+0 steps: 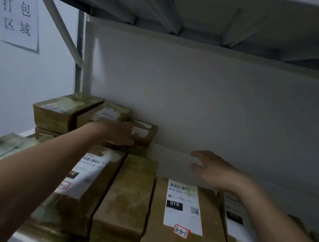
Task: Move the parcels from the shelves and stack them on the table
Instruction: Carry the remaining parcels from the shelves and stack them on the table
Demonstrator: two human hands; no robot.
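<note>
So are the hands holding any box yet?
Right hand: nothing, open above the shelf. Left hand rests on the near side of a small back-row parcel; a real grip cannot be told.

Brown taped cardboard parcels (126, 196) flat on shelf (170, 163). Long boxes side by side flank 3-3-1 parcel (180, 241), some labels up; smaller ones stacked behind-left of it, two high

A white paper sign (18, 10) is fixed flat to the pale wall (9, 94) at upper left. It bears six large Chinese characters in three rows of two, the top row dim and blurred. Its lower edge casts a shadow. To its right stands an upright plain white panel (220, 110) with one small dark speck.
</note>
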